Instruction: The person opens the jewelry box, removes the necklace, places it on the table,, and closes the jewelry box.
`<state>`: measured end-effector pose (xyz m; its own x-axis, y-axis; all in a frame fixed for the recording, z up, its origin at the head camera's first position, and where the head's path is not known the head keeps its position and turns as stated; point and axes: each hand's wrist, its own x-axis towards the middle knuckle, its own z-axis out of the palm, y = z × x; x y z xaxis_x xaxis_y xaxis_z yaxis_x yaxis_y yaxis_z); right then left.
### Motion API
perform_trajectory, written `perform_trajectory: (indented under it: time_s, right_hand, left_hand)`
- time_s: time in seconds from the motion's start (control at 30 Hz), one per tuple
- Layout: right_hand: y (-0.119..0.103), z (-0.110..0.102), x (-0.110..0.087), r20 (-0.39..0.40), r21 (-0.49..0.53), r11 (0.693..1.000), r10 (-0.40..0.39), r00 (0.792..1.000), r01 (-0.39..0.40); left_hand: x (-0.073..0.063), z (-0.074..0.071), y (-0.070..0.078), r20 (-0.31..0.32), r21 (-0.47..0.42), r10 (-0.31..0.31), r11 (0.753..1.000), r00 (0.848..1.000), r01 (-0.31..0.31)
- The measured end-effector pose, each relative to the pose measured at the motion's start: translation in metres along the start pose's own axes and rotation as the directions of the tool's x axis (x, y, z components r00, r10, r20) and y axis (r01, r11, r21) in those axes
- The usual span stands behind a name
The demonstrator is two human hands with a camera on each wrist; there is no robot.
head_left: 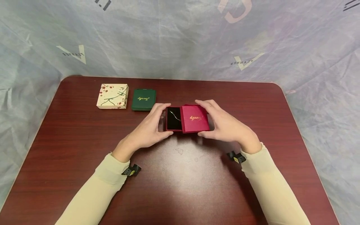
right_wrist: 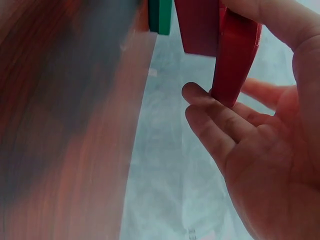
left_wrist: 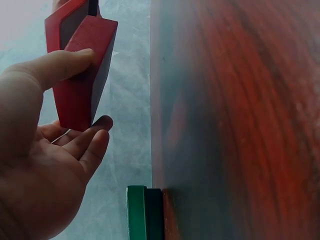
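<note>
My left hand grips the red jewelry box base between thumb and fingers. Its black lining shows, and a thin silvery chain lies on it, running under the lid. With my right hand I hold the red lid, lettered in gold, by its front and back edges. The lid is shifted to the right and covers part of the base. In the left wrist view, the thumb presses the side of the base, which is held above the table. The right wrist view has the lid between thumb and fingers.
Left of the hands, a green jewelry box with gold lettering sits on the dark red wooden table. Beside it, farther left, is a cream box with a floral pattern. A grey printed cloth hangs behind the table.
</note>
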<state>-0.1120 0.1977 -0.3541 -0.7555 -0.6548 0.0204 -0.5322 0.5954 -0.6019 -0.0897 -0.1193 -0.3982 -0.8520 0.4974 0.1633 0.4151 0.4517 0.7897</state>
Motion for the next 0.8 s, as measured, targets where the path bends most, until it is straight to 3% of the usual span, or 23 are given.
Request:
perform_trajectory:
  time_s: [0.43, 0.8]
  right_hand:
    - [0.021, -0.023, -0.036, 0.002, -0.012, 0.996, 0.092, 0.996, -0.092]
    - [0.048, -0.044, -0.077, 0.007, -0.118, 0.974, 0.194, 0.981, -0.192]
  left_hand:
    - [0.001, 0.000, -0.002, -0.025, -0.024, 0.006, 1.000, 1.000, -0.006]
    - [0.001, -0.002, -0.001, -0.022, -0.006, -0.015, 1.000, 1.000, 0.015]
